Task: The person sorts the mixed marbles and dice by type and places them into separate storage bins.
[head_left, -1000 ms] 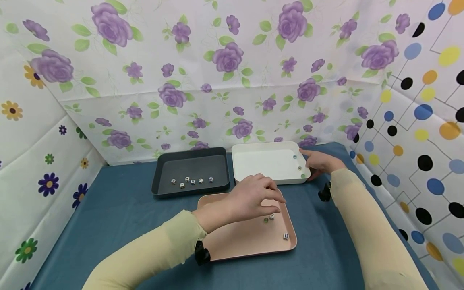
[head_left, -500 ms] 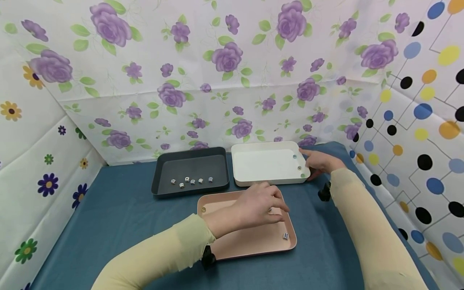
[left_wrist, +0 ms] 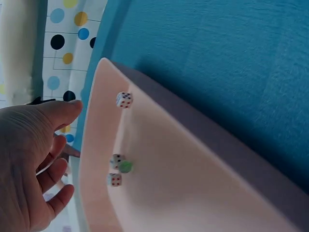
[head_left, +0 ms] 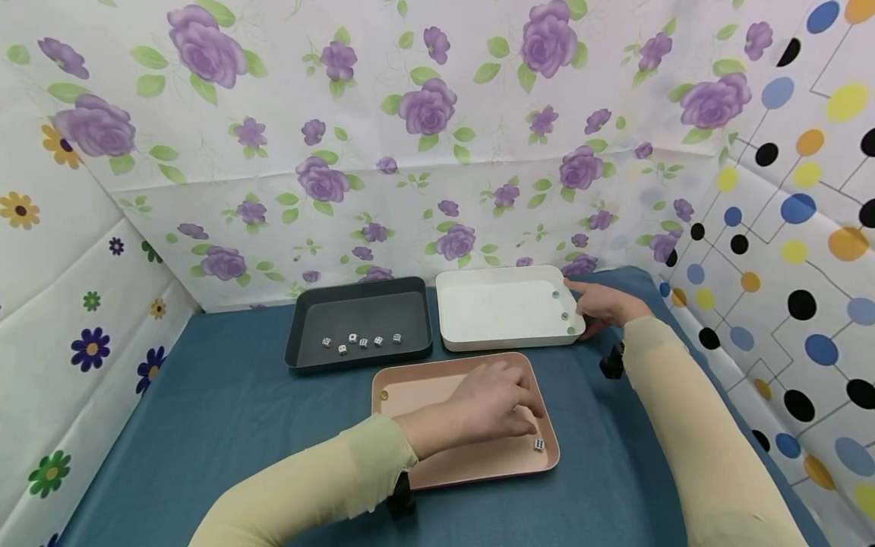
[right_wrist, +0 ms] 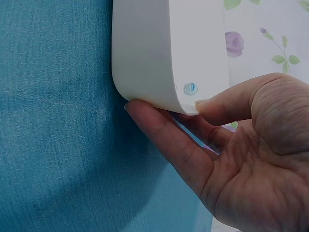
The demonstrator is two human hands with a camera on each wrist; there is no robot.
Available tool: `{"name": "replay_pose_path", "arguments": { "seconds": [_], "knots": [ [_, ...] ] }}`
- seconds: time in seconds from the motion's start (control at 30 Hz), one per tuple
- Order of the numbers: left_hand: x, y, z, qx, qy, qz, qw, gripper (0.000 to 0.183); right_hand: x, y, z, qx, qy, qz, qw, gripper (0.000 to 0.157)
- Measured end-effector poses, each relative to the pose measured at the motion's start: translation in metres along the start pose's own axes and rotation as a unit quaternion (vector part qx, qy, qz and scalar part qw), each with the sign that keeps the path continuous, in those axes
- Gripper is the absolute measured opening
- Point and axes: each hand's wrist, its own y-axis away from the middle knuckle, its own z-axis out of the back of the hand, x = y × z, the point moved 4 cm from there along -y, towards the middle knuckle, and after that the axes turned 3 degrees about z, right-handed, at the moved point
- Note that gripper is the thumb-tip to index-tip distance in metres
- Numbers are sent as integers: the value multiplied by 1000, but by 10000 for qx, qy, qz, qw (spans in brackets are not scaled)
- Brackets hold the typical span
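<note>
My left hand (head_left: 487, 403) hovers over the pink tray (head_left: 437, 480), its fingers loosely bent around nothing. Below it in the left wrist view lie a die (left_wrist: 124, 100) near the tray's corner, two more dice, one of them a white die (left_wrist: 114, 180), and a green marble (left_wrist: 125, 166). From above, the hand hides most of these; one die (head_left: 539, 444) shows at the right. A yellowish marble (head_left: 384, 395) sits by the tray's left wall. At the back right, my right hand (head_left: 604, 305) pinches the white tray (head_left: 502, 343) at its right end, thumb on the rim.
Several dice (head_left: 364, 343) lie in the dark grey tray (head_left: 290, 346) at the back left. Inside the white tray, three marbles, among them a green marble (head_left: 571, 330), rest along the right side. Blue cloth (head_left: 225, 425) covers the table, and a flowered curtain (head_left: 383, 137) stands behind.
My left hand has moved slightly right and toward me over the pink tray, covering the green marble and a die and uncovering the yellowish marble. My right hand stays on the white tray.
</note>
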Motion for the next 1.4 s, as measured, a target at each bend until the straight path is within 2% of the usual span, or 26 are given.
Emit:
{"name": "replay_pose_path", "arguments": {
  "seconds": [0.23, 0.43, 0.67, 0.87, 1.1, 1.3, 1.4],
  "knots": [
    [-2, -3, -21, 464, 73, 487, 9977, 16, 1, 0, -1, -16, 46, 26, 10000, 86],
    [-3, -2, -32, 689, 164, 784, 9944, 8, 0, -1, 0, 17, 0, 19, 10000, 85],
    [-6, -4, -39, 590, -27, 757, 9954, 5, -2, -3, 1, 32, -14, 30, 10000, 86],
    [-9, -4, -43, 401, -155, 561, 9975, 10, -2, -3, 0, 24, -16, 36, 10000, 86],
    [-9, -3, -46, 288, -307, 496, 9979, 13, -2, -2, 0, 44, 6, 74, 10000, 86],
    [-5, -3, -42, 369, -316, 573, 9972, 11, 0, 0, -1, 39, 67, 110, 9999, 86],
    [-1, -2, -35, 311, -203, 659, 9971, 9, 0, 0, -1, 41, 72, 132, 9999, 86]
  ]
}}
